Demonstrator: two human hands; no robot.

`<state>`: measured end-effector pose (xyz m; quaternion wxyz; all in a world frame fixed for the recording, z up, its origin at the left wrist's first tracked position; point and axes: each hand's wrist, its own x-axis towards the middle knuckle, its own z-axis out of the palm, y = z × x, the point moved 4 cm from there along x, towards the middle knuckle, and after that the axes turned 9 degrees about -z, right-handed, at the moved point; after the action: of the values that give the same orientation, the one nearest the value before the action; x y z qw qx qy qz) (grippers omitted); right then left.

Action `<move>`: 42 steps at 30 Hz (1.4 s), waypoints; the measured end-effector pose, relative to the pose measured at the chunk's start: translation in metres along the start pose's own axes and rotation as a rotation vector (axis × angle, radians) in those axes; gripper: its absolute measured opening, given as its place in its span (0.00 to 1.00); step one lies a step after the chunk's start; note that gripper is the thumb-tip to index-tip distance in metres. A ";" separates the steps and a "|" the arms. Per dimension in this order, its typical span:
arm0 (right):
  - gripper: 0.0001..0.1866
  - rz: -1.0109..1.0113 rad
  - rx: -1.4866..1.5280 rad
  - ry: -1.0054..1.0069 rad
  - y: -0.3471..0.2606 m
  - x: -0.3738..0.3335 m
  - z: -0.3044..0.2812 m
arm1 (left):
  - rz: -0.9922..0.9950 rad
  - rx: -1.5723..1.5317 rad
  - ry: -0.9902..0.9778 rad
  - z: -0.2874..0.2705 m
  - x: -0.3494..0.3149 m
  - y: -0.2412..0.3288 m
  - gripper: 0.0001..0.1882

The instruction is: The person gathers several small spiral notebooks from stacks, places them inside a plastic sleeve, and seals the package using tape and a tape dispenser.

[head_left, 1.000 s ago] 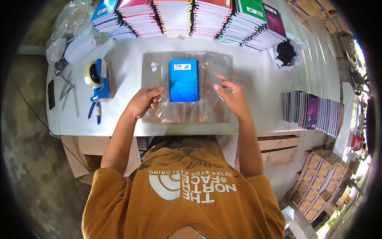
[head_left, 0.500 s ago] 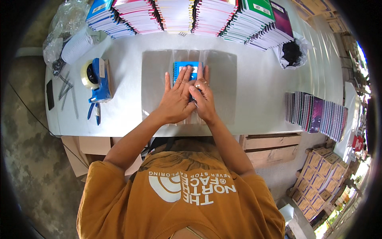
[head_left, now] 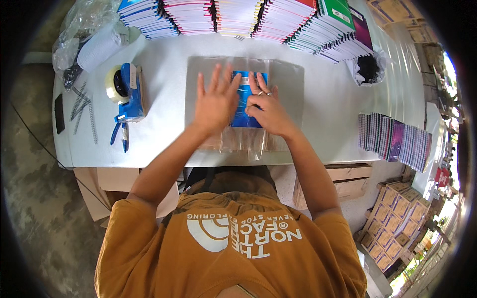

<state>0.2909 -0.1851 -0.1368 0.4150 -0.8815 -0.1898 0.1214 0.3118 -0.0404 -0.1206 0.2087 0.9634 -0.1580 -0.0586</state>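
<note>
Fingers [head_left: 215, 79] splayed on left hand [head_left: 213, 108], loosely bent on right hand [head_left: 271, 109], over blue notebook [head_left: 242, 120]

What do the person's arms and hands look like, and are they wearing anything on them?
The short, loose sleeves are orange-brown fabric, and the forearms are bare. There are no gloves. The right hand wears shiny, silvery rings; the left hand is blurred and shows none.

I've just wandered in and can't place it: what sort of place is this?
Probably a small packing workshop or stockroom: stacks of spiral notebooks line the table's far side, a blue tape dispenser stands at its left, and brown boxes are piled off to the right.
</note>
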 end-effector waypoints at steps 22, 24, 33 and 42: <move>0.31 0.048 -0.112 -0.055 -0.013 0.015 -0.019 | -0.692 -0.248 0.563 -0.057 -0.071 -0.144 0.28; 0.40 0.073 -0.155 -0.068 -0.025 0.015 -0.025 | -0.702 -0.255 0.494 -0.068 -0.063 -0.155 0.34; 0.41 0.049 -0.206 -0.098 -0.024 0.015 -0.024 | -0.822 -1.209 -0.068 -0.068 -0.078 -0.173 0.16; 0.38 -0.046 -0.121 -0.074 -0.013 0.014 -0.023 | -0.994 -1.153 -0.031 -0.076 -0.075 -0.160 0.18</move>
<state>0.3091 -0.1874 -0.1131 0.3565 -0.8952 -0.2324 0.1325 0.2994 0.1512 -0.1157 0.6256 0.6588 0.3472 -0.2324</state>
